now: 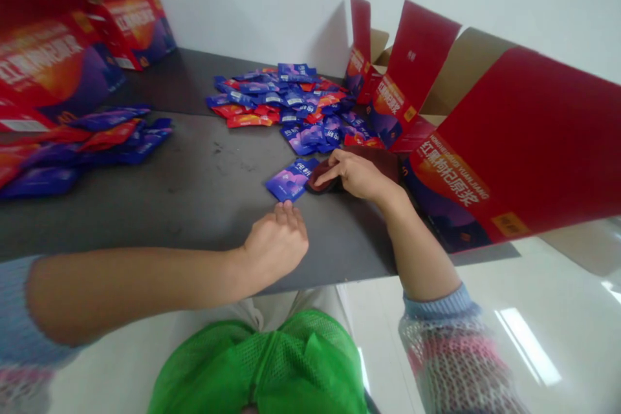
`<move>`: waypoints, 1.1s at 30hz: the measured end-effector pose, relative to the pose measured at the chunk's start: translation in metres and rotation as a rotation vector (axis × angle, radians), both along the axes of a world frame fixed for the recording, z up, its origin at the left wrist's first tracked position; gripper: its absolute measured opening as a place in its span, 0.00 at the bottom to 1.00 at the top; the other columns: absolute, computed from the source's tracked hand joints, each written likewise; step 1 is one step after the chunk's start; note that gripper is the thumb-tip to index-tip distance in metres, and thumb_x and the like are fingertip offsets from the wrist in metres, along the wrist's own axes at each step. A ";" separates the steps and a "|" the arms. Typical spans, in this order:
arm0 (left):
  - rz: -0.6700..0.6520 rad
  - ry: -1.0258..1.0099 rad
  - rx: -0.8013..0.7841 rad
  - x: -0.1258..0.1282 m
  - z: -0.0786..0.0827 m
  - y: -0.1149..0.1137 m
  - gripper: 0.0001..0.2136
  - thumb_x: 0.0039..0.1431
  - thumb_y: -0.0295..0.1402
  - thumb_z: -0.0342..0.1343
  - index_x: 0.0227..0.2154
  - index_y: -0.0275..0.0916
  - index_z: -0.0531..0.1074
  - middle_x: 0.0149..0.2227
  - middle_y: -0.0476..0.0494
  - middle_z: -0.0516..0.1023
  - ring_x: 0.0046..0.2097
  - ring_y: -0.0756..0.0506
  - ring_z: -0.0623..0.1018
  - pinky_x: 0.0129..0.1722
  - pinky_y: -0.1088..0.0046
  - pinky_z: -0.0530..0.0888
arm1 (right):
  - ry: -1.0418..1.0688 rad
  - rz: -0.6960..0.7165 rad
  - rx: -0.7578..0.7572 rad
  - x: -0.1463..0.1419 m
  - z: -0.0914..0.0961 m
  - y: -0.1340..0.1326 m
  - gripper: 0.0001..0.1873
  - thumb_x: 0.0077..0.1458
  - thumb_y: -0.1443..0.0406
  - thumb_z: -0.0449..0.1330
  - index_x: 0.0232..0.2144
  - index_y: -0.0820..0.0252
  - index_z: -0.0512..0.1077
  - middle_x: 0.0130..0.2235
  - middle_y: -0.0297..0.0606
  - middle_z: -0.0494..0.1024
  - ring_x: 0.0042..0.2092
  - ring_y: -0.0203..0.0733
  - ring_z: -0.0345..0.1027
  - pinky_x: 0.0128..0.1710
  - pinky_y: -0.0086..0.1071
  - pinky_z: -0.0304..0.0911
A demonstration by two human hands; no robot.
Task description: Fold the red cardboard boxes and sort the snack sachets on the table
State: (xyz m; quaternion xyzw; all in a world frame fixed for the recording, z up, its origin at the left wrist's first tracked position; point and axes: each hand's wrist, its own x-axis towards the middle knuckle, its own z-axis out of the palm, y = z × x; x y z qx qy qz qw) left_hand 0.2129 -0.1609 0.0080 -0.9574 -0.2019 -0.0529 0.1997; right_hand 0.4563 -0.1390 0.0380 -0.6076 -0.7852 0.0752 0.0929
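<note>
My right hand point(356, 174) rests on a dark red cloth point(323, 176) on the grey table point(194, 181), fingers curled over it, index finger stretched toward a purple sachet point(292, 179) lying just to its left. My left hand point(275, 242) sits near the table's front edge, fingers curled into a loose fist, just below that sachet; nothing shows in it. A heap of purple and red sachets point(286, 103) lies farther back in the middle.
Open red cardboard boxes point(509, 142) stand at the right, one close to my right arm. More red boxes point(53, 65) and a second pile of sachets point(82, 145) are at the left. A green mesh bag point(272, 369) lies in my lap.
</note>
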 end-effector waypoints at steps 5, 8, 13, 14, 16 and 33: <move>-0.031 0.040 0.042 0.000 -0.001 0.000 0.19 0.55 0.18 0.51 0.48 0.13 0.75 0.46 0.09 0.76 0.45 0.30 0.82 0.36 0.62 0.80 | 0.053 -0.150 0.153 0.018 -0.002 0.004 0.27 0.54 0.77 0.49 0.43 0.48 0.82 0.43 0.41 0.73 0.43 0.42 0.66 0.42 0.34 0.60; -0.038 0.046 0.070 0.000 -0.001 0.000 0.18 0.57 0.19 0.50 0.48 0.14 0.75 0.46 0.10 0.76 0.45 0.30 0.82 0.36 0.63 0.79 | 0.292 -0.053 0.287 0.005 -0.002 0.004 0.29 0.59 0.76 0.45 0.47 0.50 0.80 0.40 0.39 0.71 0.42 0.39 0.65 0.46 0.36 0.61; -0.046 0.038 0.048 0.001 0.000 -0.001 0.16 0.58 0.20 0.50 0.45 0.17 0.77 0.41 0.16 0.80 0.39 0.34 0.83 0.33 0.64 0.77 | 0.146 0.167 0.275 -0.052 -0.001 -0.013 0.20 0.66 0.67 0.50 0.48 0.42 0.79 0.45 0.39 0.69 0.47 0.43 0.63 0.45 0.36 0.59; -0.039 0.035 0.023 0.001 0.000 -0.001 0.15 0.58 0.20 0.49 0.43 0.19 0.78 0.37 0.20 0.81 0.36 0.36 0.83 0.31 0.65 0.76 | 0.061 0.210 0.242 -0.062 -0.002 -0.016 0.18 0.66 0.64 0.52 0.49 0.39 0.78 0.46 0.40 0.69 0.48 0.44 0.63 0.44 0.37 0.58; -0.029 0.025 -0.014 0.001 0.002 -0.001 0.13 0.58 0.19 0.50 0.38 0.21 0.79 0.32 0.25 0.81 0.32 0.38 0.82 0.28 0.66 0.74 | -0.058 0.230 0.198 -0.076 -0.005 -0.017 0.17 0.65 0.62 0.55 0.50 0.37 0.77 0.48 0.41 0.70 0.49 0.47 0.62 0.43 0.37 0.57; 0.014 0.087 0.011 0.010 0.010 -0.003 0.15 0.56 0.17 0.50 0.43 0.14 0.78 0.41 0.12 0.79 0.37 0.35 0.84 0.31 0.65 0.76 | -0.027 -0.369 0.162 -0.015 -0.001 -0.004 0.28 0.57 0.76 0.50 0.51 0.47 0.78 0.42 0.44 0.72 0.42 0.45 0.67 0.39 0.35 0.61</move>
